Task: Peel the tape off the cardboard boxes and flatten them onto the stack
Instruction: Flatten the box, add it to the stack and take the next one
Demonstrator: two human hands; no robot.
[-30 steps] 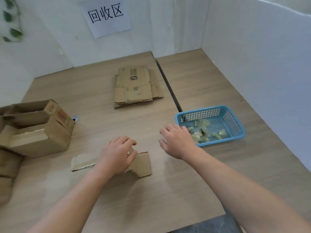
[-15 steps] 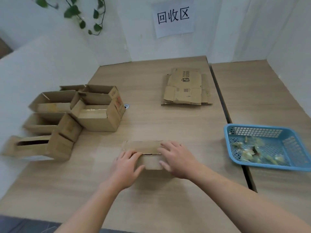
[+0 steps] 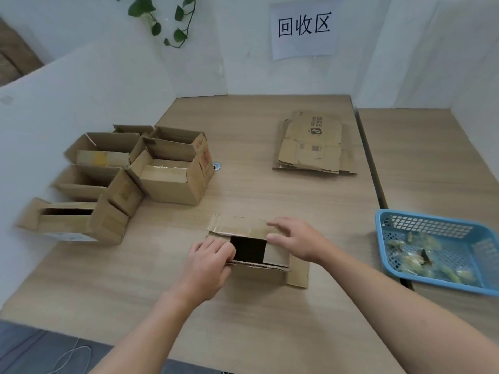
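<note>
A small cardboard box (image 3: 278, 259) lies on the wooden table (image 3: 256, 195) in front of me, its dark inside showing between its flaps. My left hand (image 3: 206, 268) grips its near left flap, fingers curled over the edge. On the box's right top flap rests my right hand (image 3: 295, 241), its fingers nearly straight. A stack of flattened boxes (image 3: 312, 144) lies at the far middle of the table. Several open boxes (image 3: 170, 174) stand in a cluster at the left.
A blue plastic basket (image 3: 429, 225) holding crumpled tape scraps sits at the right, across a seam between two tabletops. White partition walls enclose the table on the left, back and right. A paper sign (image 3: 303, 28) hangs on the back wall.
The view has swung left, bringing the cluster of open boxes into sight. My right hand came over onto the box, and both hands have opened it so its dark inside shows.
</note>
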